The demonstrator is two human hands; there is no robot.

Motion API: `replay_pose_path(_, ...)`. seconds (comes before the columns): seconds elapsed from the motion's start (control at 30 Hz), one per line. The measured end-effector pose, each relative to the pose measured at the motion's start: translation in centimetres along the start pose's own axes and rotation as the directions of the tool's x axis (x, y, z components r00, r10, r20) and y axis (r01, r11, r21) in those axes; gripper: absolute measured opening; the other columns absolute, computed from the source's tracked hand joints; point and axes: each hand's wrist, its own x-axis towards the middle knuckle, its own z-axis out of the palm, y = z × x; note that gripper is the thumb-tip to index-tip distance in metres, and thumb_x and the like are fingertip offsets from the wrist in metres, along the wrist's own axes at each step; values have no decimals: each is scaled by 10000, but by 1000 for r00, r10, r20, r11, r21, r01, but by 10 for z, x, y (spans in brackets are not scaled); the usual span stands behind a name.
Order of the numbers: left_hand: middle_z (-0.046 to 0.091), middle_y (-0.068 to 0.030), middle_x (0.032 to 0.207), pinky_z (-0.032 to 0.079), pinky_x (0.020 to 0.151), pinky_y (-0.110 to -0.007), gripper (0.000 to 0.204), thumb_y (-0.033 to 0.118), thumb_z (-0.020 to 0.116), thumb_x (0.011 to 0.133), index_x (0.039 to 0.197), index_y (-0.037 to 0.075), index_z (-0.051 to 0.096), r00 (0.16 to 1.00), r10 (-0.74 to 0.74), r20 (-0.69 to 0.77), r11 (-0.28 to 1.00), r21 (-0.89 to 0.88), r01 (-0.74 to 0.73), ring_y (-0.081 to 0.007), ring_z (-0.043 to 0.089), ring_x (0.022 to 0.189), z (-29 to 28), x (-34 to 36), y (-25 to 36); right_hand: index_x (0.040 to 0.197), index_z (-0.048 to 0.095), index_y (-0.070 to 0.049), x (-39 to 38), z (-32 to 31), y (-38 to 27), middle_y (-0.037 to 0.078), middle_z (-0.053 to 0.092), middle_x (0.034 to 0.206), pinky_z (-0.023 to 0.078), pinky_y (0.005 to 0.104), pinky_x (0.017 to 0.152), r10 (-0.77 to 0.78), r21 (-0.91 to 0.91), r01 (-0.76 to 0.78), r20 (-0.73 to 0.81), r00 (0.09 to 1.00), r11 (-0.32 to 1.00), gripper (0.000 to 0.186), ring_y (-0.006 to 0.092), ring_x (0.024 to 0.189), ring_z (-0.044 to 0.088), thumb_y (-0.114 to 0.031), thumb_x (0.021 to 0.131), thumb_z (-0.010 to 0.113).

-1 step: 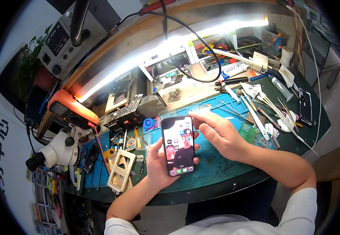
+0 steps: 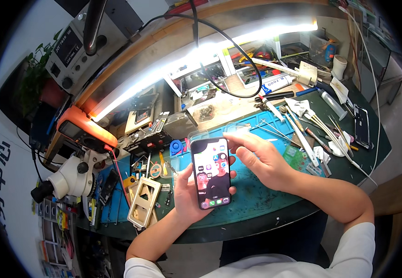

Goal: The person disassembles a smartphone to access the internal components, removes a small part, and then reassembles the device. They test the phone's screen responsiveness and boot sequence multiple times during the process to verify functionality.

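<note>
A smartphone (image 2: pixel 211 173) is upright in my left hand (image 2: pixel 189 197), its lit screen turned toward me with rows of app icons over a picture. The thumb lies along the phone's left edge, and fingertips wrap round its right edge. My right hand (image 2: pixel 265 160) is at the phone's upper right corner, its index finger stretched toward the top edge and its thumb apart from it. Nothing shows in this hand; whether the fingertip touches the phone I cannot tell. Beneath both is a blue work mat (image 2: pixel 252 197).
To the left are a beige metal fixture (image 2: pixel 144 201), a white microscope (image 2: pixel 69 178) and an orange multimeter (image 2: pixel 85 129). Tweezers (image 2: pixel 275 129), brushes, a syringe (image 2: pixel 333 104) and a phone frame (image 2: pixel 362 127) lie on the right. A black cable (image 2: pixel 260 76) loops above the bench.
</note>
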Motion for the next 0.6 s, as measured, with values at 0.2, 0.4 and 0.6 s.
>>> replay_pose_path(0.2,492,-173,1464,531,929,-477,728,551,450,1006,1521,45,359,1000,9,5,1000,-27,-9,-296,581,1197,-4,-1,-1,1357,562,37,-1,-1,2,193,663,1110,498,389,899,-46,-28,46,6,999,999,496,308,987,656,-352,1052,517)
replay_pose_path(0.4,517,-174,1429,547,899,-457,735,568,461,999,1506,43,375,999,14,-32,1000,-9,-14,-286,601,1154,-2,0,-2,1357,564,35,-1,-3,1,197,659,1117,509,391,885,-52,-40,52,14,999,998,522,308,984,652,-384,1049,520)
replay_pose_path(0.6,524,-172,1415,549,889,-452,732,565,471,997,1500,41,384,999,33,-20,999,18,-32,-281,606,1144,-2,0,-2,1405,537,7,-1,-6,-2,158,657,1171,494,384,959,-26,-76,31,66,997,997,538,276,1097,643,-411,1073,466)
